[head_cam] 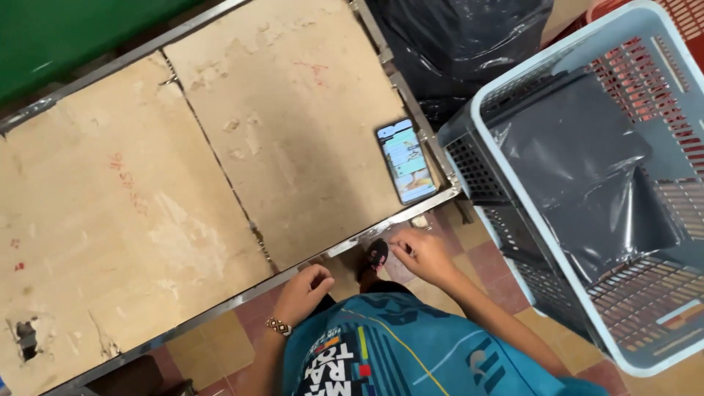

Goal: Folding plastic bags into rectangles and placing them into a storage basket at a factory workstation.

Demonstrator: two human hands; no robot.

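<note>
My left hand (304,290), with a beaded bracelet at the wrist, is curled against the metal front edge of a worn cardboard-covered table (220,169); whether it grips anything cannot be told. My right hand (422,253) hangs just below the same edge near the table's right corner, fingers loosely bent, holding nothing. A smartphone (406,160) with a lit screen lies on the table near that corner, a little above my right hand. Between my hands, a dark sandal (372,258) shows on the tiled floor.
A grey plastic laundry basket (513,132) holding a dark plastic bag stands to the right of the table. A black bag (455,44) lies behind it. A red basket (686,18) peeks in at top right. Green wall at top left.
</note>
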